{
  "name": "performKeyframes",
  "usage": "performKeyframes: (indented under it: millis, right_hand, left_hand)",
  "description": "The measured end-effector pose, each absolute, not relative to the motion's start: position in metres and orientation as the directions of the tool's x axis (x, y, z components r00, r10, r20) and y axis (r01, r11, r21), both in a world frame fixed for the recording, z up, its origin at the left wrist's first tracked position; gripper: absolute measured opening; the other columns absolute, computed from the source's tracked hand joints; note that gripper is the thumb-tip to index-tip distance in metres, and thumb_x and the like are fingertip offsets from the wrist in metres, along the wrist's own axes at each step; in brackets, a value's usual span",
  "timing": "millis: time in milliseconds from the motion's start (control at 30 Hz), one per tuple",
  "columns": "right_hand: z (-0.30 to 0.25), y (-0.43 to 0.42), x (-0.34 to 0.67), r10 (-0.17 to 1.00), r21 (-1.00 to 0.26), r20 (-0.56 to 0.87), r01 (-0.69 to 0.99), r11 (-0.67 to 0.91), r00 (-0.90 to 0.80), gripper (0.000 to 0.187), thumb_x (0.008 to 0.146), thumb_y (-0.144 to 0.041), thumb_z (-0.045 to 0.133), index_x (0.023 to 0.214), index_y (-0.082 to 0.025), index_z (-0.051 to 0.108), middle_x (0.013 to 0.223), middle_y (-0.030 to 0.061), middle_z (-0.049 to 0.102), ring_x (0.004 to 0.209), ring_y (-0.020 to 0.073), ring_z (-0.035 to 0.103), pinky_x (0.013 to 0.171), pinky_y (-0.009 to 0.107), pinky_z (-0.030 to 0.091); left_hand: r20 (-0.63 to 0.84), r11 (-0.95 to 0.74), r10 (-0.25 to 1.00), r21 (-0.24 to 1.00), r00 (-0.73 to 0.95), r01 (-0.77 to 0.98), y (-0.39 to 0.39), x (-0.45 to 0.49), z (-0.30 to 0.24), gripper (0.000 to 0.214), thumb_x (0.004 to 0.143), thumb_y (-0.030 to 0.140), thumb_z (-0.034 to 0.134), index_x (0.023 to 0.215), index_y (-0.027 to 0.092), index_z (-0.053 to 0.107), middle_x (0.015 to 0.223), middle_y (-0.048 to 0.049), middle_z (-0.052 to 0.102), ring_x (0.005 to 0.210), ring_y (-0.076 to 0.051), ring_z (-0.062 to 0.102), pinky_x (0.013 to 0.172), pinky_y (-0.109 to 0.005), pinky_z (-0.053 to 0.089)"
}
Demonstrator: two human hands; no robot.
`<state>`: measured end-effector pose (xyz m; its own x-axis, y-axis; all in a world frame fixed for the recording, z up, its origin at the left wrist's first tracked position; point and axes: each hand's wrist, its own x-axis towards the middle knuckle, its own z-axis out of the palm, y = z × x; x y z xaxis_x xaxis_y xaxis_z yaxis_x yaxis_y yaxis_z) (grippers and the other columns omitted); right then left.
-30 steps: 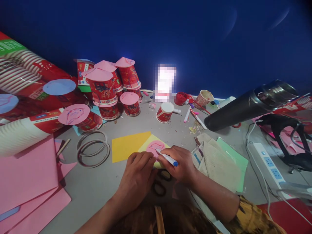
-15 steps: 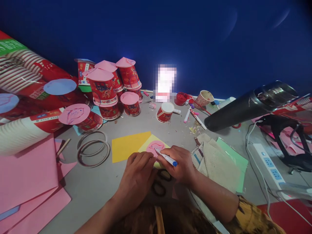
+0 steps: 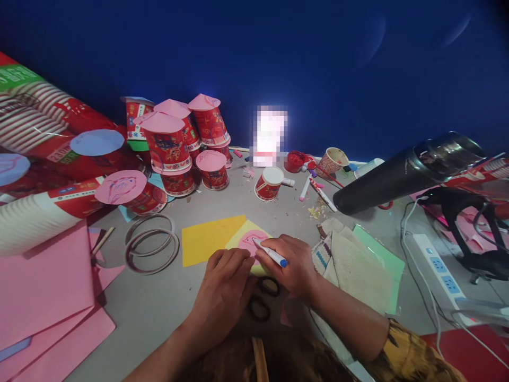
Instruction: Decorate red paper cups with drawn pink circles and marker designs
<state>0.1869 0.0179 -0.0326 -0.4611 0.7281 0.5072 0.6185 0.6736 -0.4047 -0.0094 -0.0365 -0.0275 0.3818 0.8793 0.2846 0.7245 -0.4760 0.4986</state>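
My right hand (image 3: 296, 265) is closed round a white marker (image 3: 271, 251) with a blue end. The marker's tip is at the drawn lines on a round pink paper (image 3: 247, 241). My left hand (image 3: 227, 276) has its fingers curled together, with the fingertips on the near left edge of that pink circle. Beneath the circle lies a pale yellow sheet (image 3: 237, 234), overlapping a deeper yellow sheet (image 3: 207, 241). Black-handled scissors (image 3: 259, 312) lie between my wrists, their blades out of sight.
Red paper cups (image 3: 170, 151) with pink paper tops are stacked back left. One upturned cup (image 3: 268, 187) stands mid-table. Tape rings (image 3: 153, 252) and pink sheets (image 3: 47, 281) lie left; a cloth (image 3: 353, 260), black flask (image 3: 397, 175) and power strip (image 3: 439, 273) are right.
The marker's tip has shifted slightly up and to the right on the pink circle, with my right hand moving a little. My left hand stays in place.
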Motion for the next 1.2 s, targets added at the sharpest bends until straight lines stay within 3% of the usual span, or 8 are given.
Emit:
performKeyframes:
  millis: [967, 1200]
  right_hand:
    - [-0.027, 0.014, 0.195, 0.749, -0.357, 0.559, 0.713, 0.604, -0.356, 0.023, 0.105, -0.038, 0.064, 0.093, -0.021, 0.072, 0.07, 0.0029, 0.076, 0.059, 0.0174, 0.068, 0.06, 0.03, 0.045]
    - [-0.026, 0.016, 0.208, 0.798, -0.456, 0.549, 0.711, 0.535, -0.248, 0.022, 0.103, -0.035, 0.065, 0.088, -0.021, 0.072, 0.072, 0.004, 0.078, 0.062, 0.0179, 0.071, 0.063, 0.029, 0.049]
  left_hand:
    - [0.281, -0.463, 0.886, 0.498, 0.369, 0.733, -0.037, -0.009, -0.027, 0.021, 0.094, 0.009, 0.061, 0.113, 0.019, 0.063, 0.111, -0.0075, 0.073, 0.097, -0.027, 0.066, 0.087, -0.045, 0.05]
    - [0.274, -0.462, 0.887, 0.496, 0.372, 0.736, -0.036, -0.01, -0.026, 0.022, 0.093, 0.009, 0.063, 0.112, 0.02, 0.062, 0.111, -0.0072, 0.073, 0.096, -0.026, 0.066, 0.087, -0.044, 0.05]
